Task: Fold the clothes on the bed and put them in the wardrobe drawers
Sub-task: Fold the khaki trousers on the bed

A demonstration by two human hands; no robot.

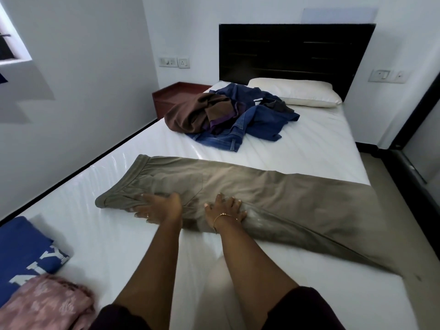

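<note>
Pressing flat with fingers spread, both hands point(192, 208) rest on the trousers point(238, 186), whose length runs rightward from the waistband beside the left hand point(158, 207).

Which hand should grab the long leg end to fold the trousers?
Probably the right hand: it rests on the olive trousers nearer the legs. The left hand presses the waist end.

Place: pretty clearly a home bedroom
Bed point(297, 148): white sheet, dark headboard point(295, 51), one pillow point(295, 91)
Beside it: small reddish nightstand point(176, 94) in the corner
Walls: plain white, switch plates point(173, 61) either side of the headboard
Laundry: clothes pile point(228, 115) on the sheet, lived-in look
</note>
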